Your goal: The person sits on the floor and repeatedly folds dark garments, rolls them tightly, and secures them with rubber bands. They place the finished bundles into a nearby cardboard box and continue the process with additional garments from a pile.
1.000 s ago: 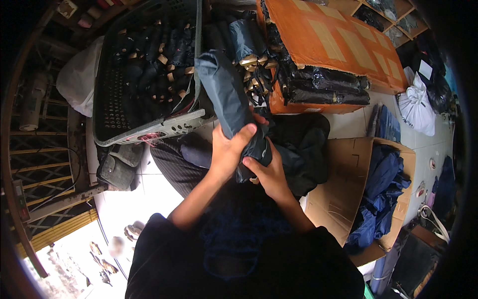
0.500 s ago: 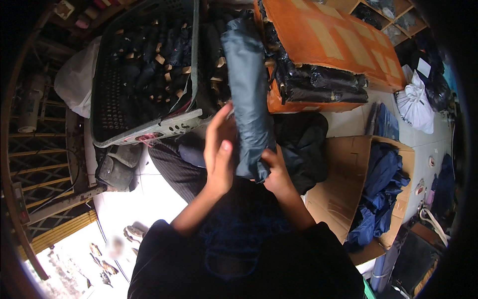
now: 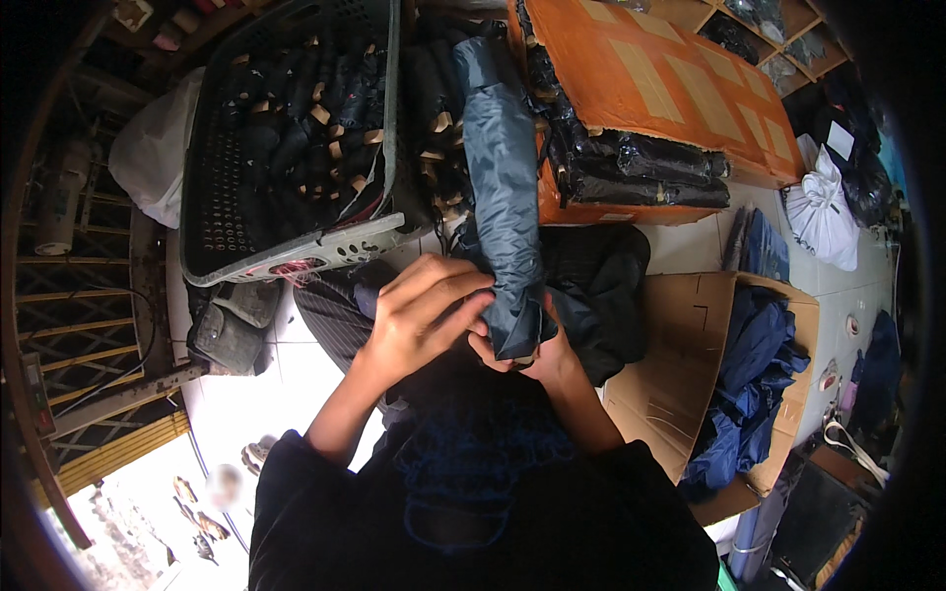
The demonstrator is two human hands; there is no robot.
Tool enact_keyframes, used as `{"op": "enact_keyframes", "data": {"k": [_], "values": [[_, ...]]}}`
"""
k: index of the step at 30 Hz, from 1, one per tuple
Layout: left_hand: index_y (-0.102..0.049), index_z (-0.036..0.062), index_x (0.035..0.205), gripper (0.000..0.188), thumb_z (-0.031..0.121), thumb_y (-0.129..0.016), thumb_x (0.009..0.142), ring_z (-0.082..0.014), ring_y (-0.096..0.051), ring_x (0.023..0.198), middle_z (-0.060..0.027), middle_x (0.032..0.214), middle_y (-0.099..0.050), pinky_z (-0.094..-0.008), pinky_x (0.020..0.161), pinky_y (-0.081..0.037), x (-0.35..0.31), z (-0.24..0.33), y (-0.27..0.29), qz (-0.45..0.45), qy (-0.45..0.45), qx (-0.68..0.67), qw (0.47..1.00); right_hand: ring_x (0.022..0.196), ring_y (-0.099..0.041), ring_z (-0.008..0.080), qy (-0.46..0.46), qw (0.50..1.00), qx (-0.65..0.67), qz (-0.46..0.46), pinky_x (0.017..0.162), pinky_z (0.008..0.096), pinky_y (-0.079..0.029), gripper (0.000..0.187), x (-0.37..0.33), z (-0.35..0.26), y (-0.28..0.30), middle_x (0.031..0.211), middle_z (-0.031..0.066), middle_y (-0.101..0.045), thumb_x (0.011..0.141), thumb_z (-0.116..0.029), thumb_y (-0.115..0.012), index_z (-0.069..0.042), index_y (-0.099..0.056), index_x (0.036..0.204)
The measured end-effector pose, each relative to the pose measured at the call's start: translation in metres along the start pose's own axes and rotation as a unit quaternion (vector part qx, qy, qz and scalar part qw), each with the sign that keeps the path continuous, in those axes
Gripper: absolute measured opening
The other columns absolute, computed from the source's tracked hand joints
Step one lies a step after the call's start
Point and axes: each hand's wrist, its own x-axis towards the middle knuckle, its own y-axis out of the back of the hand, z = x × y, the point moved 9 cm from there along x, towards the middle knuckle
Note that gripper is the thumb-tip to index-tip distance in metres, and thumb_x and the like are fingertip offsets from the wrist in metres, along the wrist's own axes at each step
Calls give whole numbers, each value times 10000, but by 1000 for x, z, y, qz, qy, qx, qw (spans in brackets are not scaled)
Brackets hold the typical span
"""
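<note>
A folded umbrella in shiny dark blue-grey cloth stands nearly upright in front of my chest, its narrower end pointing away from me. My right hand is closed around its lower end, with fingertips showing on the left side beneath the cloth. At the lower left edge of the umbrella, my left hand has its fingers bent and thumb drawn in, pinching at the cloth. Whatever small part lies between those fingertips is too small to make out.
A dark plastic basket holds several black umbrellas with wooden ends. An orange carton with plastic-wrapped bundles stands behind on the right. Nearer right, an open cardboard box contains blue cloth. A white tied sack sits beyond.
My left hand has gone from open beside the umbrella to pinching at its lower edge. The umbrella has shifted slightly right and lower, and my right hand's fingers now wrap beneath its end.
</note>
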Motion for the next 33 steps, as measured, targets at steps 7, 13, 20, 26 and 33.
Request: {"op": "enact_keyframes", "data": {"k": [7, 13, 20, 26, 33], "values": [[-679, -26, 905, 185, -35, -722, 726, -243, -641, 803, -116, 890, -640, -328, 683, -511, 8, -3, 1, -45, -18, -30, 998, 533, -488, 184, -80, 991, -108, -27, 372, 260, -345, 749, -1, 1, 15, 905, 150, -510, 729, -598, -647, 2, -467, 1140], [-685, -12, 916, 202, -61, -714, 722, -230, -645, 842, -109, 928, -635, -320, 717, -517, 13, -7, 0, -43, 18, -62, 997, 501, -467, 165, -89, 987, 14, -134, 359, 251, -297, 790, 2, 3, -26, 890, 153, -500, 697, -623, -627, -9, -440, 1159], [-671, -18, 907, 202, -24, -721, 711, -250, -636, 831, -104, 939, -612, -339, 703, -522, 4, -6, -3, -51, -49, -12, 997, 478, -444, 149, -88, 980, 94, -152, 355, 237, -272, 815, 4, 5, -24, 873, 146, -487, 710, -610, -605, 27, -410, 1179], [-572, -15, 895, 239, -44, -700, 695, -259, -591, 782, -96, 904, -582, -367, 674, -470, 8, 2, -13, -47, -96, 53, 993, 444, -411, 153, -89, 981, 55, -162, 341, 258, -253, 858, 5, 5, -12, 844, 151, -479, 635, -717, -638, -36, -438, 1117], [-544, 10, 925, 304, -52, -713, 680, -281, -569, 756, -118, 884, -562, -366, 675, -435, -8, 4, -13, -22, -98, -14, 995, 445, -417, 174, -77, 965, 159, -196, 340, 256, -280, 712, 5, 18, -19, 844, 168, -493, 796, -589, -551, 6, -417, 1164]]}}
